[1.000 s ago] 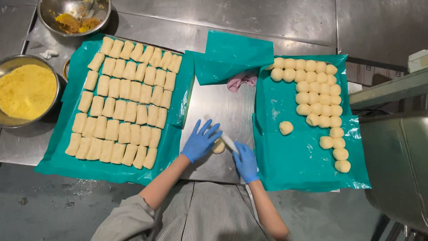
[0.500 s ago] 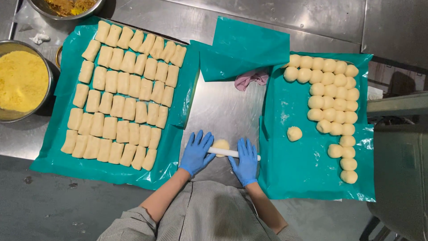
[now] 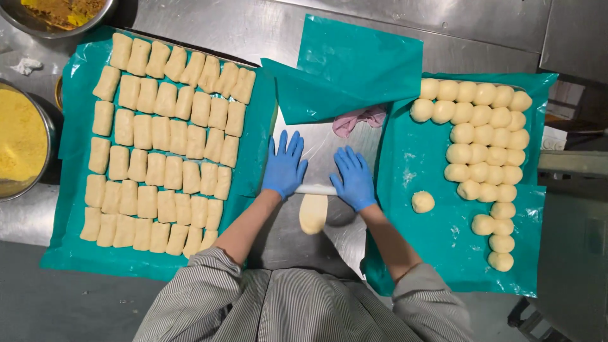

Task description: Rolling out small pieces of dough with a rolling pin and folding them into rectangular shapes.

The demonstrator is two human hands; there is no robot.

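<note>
The steel worktop [image 3: 329, 244] carries a teal sheet [image 3: 69, 253] of shaped dough pieces [image 3: 164, 149] on the person's left and another teal sheet [image 3: 443, 234] of dough balls [image 3: 484, 142] on the right, with a bare strip between them where the rolling is done. The risk, as I judge it, lies in that narrow strip: the rolled dough oval [image 3: 313, 213] sits close to the body-side edge, and a stroke with uneven pressure could stretch it lopsided or stick it to the metal; a wide stroke could also catch the folded teal sheet [image 3: 348, 66] or the pink cloth [image 3: 358, 119] just beyond the hands. Both gloved hands lie flat and spread, fingers extended, nothing clasped: the left hand [image 3: 285, 166] and right hand [image 3: 353, 180] press palms down on the ends of the thin white rolling pin [image 3: 315, 189], which lies across the far end of the oval.
</note>
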